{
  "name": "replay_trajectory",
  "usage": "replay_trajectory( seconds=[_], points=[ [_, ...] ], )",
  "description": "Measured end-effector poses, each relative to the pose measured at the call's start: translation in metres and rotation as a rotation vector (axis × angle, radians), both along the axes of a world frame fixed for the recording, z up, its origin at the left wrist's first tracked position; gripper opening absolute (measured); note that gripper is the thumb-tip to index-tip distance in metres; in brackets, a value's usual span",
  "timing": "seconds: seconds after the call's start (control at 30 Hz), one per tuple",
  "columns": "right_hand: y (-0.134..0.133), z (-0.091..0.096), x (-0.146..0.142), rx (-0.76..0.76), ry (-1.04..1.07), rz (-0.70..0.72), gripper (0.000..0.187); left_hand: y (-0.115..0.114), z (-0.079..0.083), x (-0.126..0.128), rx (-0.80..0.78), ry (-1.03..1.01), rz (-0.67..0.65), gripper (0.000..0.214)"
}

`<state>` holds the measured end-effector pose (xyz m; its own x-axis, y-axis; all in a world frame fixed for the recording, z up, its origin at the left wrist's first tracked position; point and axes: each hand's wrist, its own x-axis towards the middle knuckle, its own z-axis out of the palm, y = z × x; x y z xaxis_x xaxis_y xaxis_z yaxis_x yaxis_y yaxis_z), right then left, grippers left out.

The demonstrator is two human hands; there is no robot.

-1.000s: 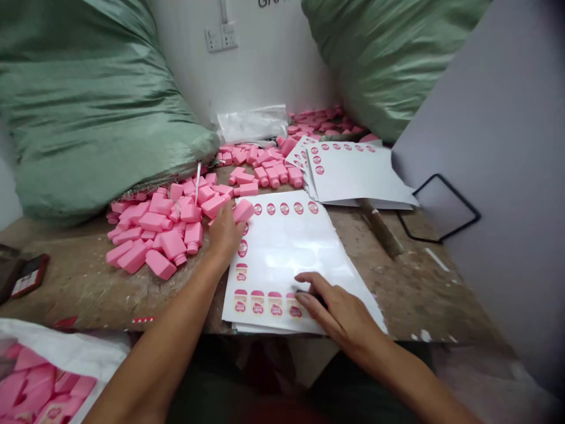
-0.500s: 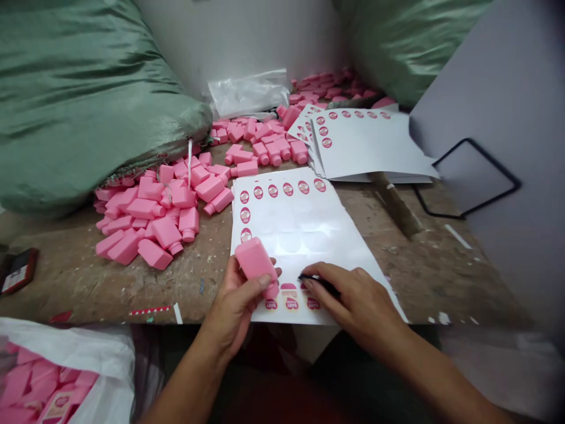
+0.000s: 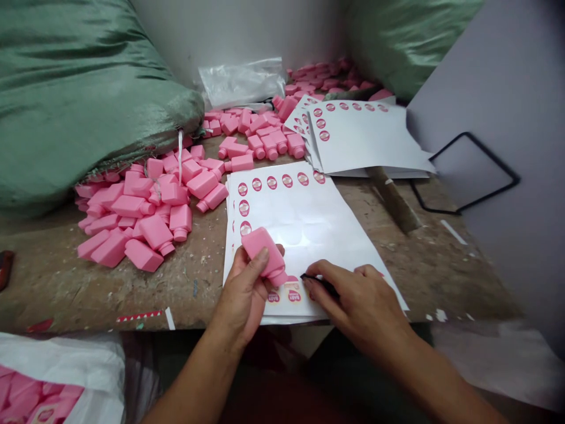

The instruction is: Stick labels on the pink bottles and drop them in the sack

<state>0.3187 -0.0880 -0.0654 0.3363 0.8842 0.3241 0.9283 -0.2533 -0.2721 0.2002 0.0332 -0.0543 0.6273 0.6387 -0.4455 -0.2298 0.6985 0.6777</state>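
Note:
My left hand (image 3: 245,288) is closed round a small pink bottle (image 3: 263,254), holding it just above the near edge of a white sticker sheet (image 3: 304,224). My right hand (image 3: 357,303) rests on the same sheet with its fingers pinched on a thin dark tool (image 3: 318,282), whose tip points at the labels (image 3: 289,293) along the sheet's near edge. Oval labels line the sheet's far and left edges. A heap of pink bottles (image 3: 145,206) lies to the left on the worn wooden table (image 3: 88,282).
More sticker sheets (image 3: 362,141) are stacked at the back right, with further pink bottles (image 3: 260,132) and a clear plastic bag (image 3: 241,82) behind. Green sacks (image 3: 75,88) flank the table. A knife-like tool (image 3: 392,200) lies right of the sheet. A bag of bottles (image 3: 39,383) sits lower left.
My left hand took a pink bottle from the heap and brought it to the sheet's near edge, next to my right hand. The right hand has barely moved. The view has tilted downward.

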Motion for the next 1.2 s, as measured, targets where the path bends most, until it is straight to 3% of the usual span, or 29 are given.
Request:
replay_trajectory(
  seconds=[0.6,0.8,1.0,1.2],
  points=[
    [0.0016,0.0021,-0.0001,-0.032,0.01,-0.012,0.024,-0.0036,0.0021,-0.002,-0.008,0.054,-0.031,0.036],
    [-0.0001,0.0013,0.0056,-0.12,0.202,-0.019,0.016,-0.0013,0.0011,-0.0014,-0.047,0.02,-0.017,0.031],
    [-0.0017,-0.0007,0.0045,-0.034,0.012,-0.022,0.022,0.0018,0.0022,-0.0003,-0.158,-0.029,0.038,0.031],
    [0.0026,-0.0018,0.0048,-0.028,-0.01,0.002,0.021,0.0009,0.004,-0.0007,-0.142,-0.023,0.047,0.03]
  ],
)
